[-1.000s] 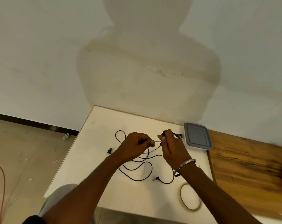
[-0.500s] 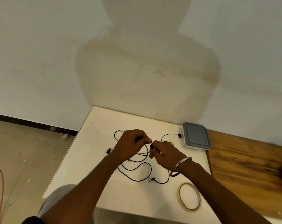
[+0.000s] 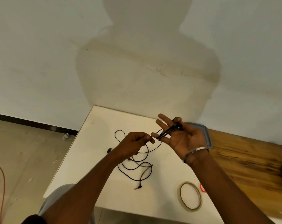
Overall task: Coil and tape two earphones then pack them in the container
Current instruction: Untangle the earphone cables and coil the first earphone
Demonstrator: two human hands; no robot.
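Coiling cable [image 3: 163,134] | left hand [image 3: 133,144] pinches it, 9 o'clock of right hand [image 3: 184,138] | right spread, thumb pinning wraps

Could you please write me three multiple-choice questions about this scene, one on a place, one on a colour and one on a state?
1. Where does the tape roll lie?
A) on the floor
B) on the white table, toward its near edge on the person's right
C) on a chair

2. What colour is the earphone cable?
A) white
B) red
C) black

3. What state is the cable in?
A) partly wound over the fingers of the right hand, the rest loose
B) fully coiled and taped
C) packed away

Answers:
1 B: the roll lies flat on the white top.
2 C: it shows black against the table.
3 A: a few turns cross the right hand's fingers, the left hand pinches the strand, and loose loops lie on the table.
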